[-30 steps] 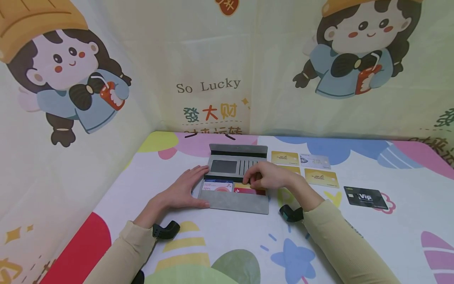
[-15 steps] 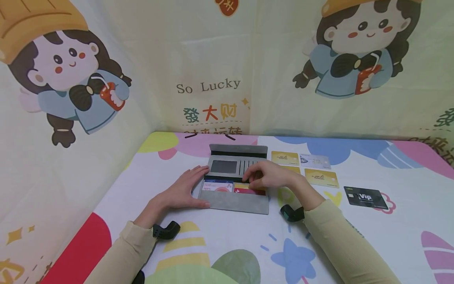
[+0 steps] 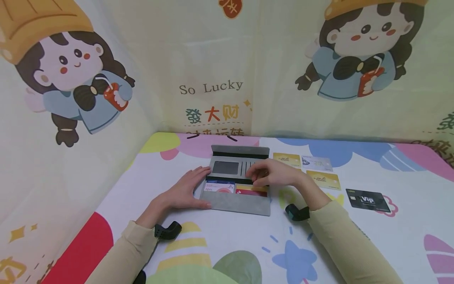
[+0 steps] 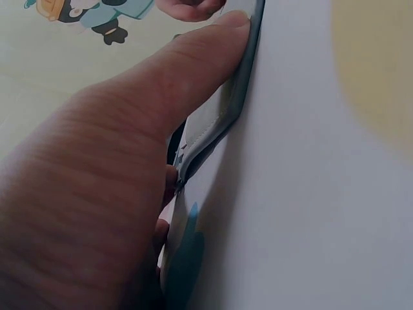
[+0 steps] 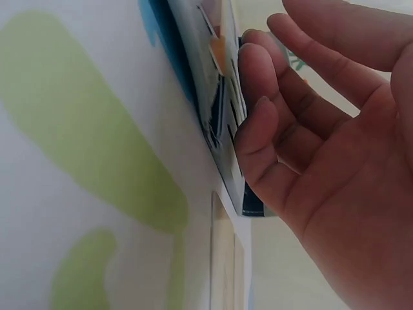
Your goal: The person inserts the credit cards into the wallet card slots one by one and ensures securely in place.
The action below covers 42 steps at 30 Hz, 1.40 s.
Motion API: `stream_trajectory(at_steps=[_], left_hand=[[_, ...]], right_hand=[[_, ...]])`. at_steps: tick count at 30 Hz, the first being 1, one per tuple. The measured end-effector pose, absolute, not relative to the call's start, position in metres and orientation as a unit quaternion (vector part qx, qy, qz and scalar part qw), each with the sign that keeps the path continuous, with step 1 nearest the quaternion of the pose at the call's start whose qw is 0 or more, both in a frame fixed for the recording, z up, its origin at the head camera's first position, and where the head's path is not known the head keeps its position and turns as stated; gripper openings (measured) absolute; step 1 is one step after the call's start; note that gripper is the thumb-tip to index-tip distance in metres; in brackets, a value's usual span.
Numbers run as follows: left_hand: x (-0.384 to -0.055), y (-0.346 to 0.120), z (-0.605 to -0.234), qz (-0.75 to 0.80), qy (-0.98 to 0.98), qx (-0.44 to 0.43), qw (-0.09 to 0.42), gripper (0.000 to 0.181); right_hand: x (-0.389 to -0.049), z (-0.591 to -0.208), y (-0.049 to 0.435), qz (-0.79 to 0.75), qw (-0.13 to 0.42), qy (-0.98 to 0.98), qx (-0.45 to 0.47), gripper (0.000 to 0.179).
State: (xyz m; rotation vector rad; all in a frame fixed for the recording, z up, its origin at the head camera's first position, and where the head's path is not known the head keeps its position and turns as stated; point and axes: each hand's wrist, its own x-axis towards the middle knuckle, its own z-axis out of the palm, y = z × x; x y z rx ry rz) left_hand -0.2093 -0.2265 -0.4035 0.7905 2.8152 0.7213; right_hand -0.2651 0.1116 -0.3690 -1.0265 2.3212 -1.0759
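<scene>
A grey wallet (image 3: 241, 206) lies unfolded on the table in the head view. Its front pocket holds a white-and-pink card (image 3: 219, 187) and a red card (image 3: 248, 192), with a gold strip showing behind the red one. My left hand (image 3: 184, 189) rests along the wallet's left side, fingers stretched out; its thumb (image 4: 213, 51) presses the front panel's edge. Above the wallet's right half hovers my right hand (image 3: 278, 173), its fingers loosely bent beside the card slots. In the right wrist view, thumb and fingers stand apart and no card shows between them.
Right of the wallet lie gold cards (image 3: 323, 180), a silver card (image 3: 317, 163) and a black VIP card (image 3: 367, 200). One gold card is partly hidden behind my right hand. A printed cloth wall (image 3: 276, 114) rises behind the table.
My right hand has lifted slightly off the red card and shifted right, so more of that card shows. My left hand stays on the wallet. The head view has shifted slightly.
</scene>
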Motion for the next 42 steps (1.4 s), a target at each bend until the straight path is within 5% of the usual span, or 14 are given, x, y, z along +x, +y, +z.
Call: stream_trajectory(at_steps=[42], left_hand=[[-0.208,-0.225,-0.403,0.240,0.933,0.262,0.060,0.107]], right_hand=[[-0.228,-0.347,0.243,-0.377,0.130,0.871,-0.288,0.036]])
